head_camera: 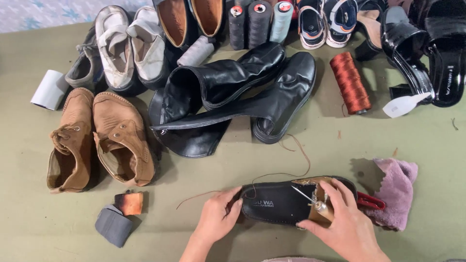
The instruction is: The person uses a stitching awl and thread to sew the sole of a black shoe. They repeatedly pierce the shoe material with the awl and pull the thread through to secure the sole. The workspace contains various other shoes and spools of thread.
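A black flat shoe (279, 203) lies sideways on the green surface near the front edge. My left hand (218, 216) grips its toe end. At the heel end, my right hand (347, 225) holds a stitching awl (313, 203) whose metal needle points into the tan inner lining. A brown thread (286, 160) runs from the shoe in a loop across the surface. Red scissor handles (371, 201) poke out behind my right hand.
A purple fuzzy cloth (398, 191) lies right of the shoe. Black boots (233, 97) sit at centre, brown suede shoes (97, 140) at left, white shoes (131, 46) behind. Thread spools (349, 82) and black sandals (427, 48) are at back right. A grey block (114, 224) sits front left.
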